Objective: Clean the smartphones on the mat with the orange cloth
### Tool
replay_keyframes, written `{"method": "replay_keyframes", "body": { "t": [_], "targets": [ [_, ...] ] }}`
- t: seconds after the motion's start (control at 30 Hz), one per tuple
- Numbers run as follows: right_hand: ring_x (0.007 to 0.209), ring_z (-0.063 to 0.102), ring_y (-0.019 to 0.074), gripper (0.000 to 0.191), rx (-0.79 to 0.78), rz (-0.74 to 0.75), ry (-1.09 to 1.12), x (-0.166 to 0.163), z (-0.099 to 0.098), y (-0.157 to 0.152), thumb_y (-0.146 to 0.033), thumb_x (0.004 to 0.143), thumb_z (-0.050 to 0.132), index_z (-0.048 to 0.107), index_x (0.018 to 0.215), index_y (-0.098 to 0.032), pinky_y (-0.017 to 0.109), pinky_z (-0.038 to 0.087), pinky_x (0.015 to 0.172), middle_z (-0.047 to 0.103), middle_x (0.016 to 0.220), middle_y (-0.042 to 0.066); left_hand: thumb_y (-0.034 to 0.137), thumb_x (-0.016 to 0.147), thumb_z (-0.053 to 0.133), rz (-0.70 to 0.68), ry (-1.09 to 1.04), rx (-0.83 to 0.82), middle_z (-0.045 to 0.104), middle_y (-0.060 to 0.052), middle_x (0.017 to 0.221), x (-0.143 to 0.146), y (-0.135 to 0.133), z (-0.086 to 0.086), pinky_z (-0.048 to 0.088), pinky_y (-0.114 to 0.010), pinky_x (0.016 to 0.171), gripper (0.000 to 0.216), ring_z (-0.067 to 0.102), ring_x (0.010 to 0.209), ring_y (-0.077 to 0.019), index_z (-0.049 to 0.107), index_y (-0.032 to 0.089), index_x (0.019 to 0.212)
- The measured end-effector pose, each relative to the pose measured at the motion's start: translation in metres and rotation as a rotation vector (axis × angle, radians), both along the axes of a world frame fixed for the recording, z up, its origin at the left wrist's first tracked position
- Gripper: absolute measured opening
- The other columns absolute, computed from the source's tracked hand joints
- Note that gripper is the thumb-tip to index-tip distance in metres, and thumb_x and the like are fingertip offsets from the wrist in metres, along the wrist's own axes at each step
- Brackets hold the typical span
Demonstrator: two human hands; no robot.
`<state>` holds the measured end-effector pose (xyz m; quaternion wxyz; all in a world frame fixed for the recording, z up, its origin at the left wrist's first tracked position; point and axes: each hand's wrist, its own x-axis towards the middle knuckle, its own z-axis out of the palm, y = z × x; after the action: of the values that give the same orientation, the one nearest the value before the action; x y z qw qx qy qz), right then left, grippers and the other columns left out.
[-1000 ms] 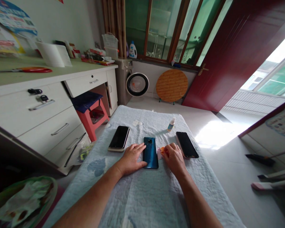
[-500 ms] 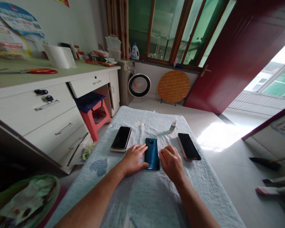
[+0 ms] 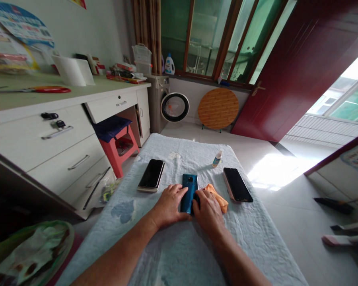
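A blue phone point(image 3: 189, 186) lies back-up in the middle of a pale blue quilted cloth point(image 3: 179, 246) that covers a table. My left hand point(image 3: 170, 204) rests flat along the phone's left edge, fingers stretched out. My right hand point(image 3: 208, 211) has its fingers curled onto the phone's lower right part and grips it. An orange cloth point(image 3: 217, 195) lies just right of that hand, free of it. A black phone with a gold rim point(image 3: 151, 174) lies to the left, screen up. Another black phone point(image 3: 237, 184) lies to the right.
A small spray bottle point(image 3: 216, 158) stands at the far side of the table. White drawers point(image 3: 59, 151) and a red stool point(image 3: 117, 141) stand at the left, with a washing machine point(image 3: 167, 104) and a round wooden board point(image 3: 218, 107) behind. A bag-lined bin point(image 3: 26, 254) sits lower left.
My right hand let the orange cloth go and moved left onto the blue phone's lower right part. The cloth now lies uncovered beside it. My left hand stayed at the phone's left edge.
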<state>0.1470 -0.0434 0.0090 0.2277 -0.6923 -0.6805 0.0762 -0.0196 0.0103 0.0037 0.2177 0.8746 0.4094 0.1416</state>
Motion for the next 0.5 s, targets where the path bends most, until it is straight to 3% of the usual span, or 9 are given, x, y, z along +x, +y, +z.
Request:
{"method": "replay_keyframes", "body": {
  "t": [0.13,0.37,0.5],
  "targets": [
    [0.095,0.058,0.0215,0.032,0.011,-0.045,0.164,0.001,-0.002,0.000,-0.020,0.080,0.050,0.061,0.110,-0.021,0.032,0.042,0.083,0.063,0.104,0.008,0.059,0.054,0.077,0.026,0.034,0.025,0.044,-0.017,0.135,0.005,-0.006,-0.004,0.030,-0.045,0.106,0.099,0.039,0.124,-0.0360,0.043,0.017,0.137],
    [0.070,0.055,0.0149,0.027,0.105,-0.036,0.410,-0.001,0.005,0.000,-0.022,0.078,0.051,0.062,0.103,-0.019,0.029,0.046,0.071,0.063,0.087,0.004,0.051,0.060,0.075,0.084,0.008,0.054,0.047,-0.016,0.131,0.010,-0.008,-0.008,0.034,-0.046,0.103,0.093,0.042,0.120,-0.0344,0.038,0.017,0.138],
    [0.066,0.054,0.0108,0.029,0.134,0.105,0.551,-0.006,0.009,-0.003,-0.022,0.081,0.050,0.061,0.107,-0.020,0.025,0.048,0.065,0.061,0.109,0.006,0.038,0.070,0.067,0.098,-0.094,0.067,0.050,-0.014,0.130,0.010,-0.009,-0.008,0.033,-0.045,0.105,0.080,0.045,0.120,-0.0314,0.032,0.017,0.139]
  ]
}}
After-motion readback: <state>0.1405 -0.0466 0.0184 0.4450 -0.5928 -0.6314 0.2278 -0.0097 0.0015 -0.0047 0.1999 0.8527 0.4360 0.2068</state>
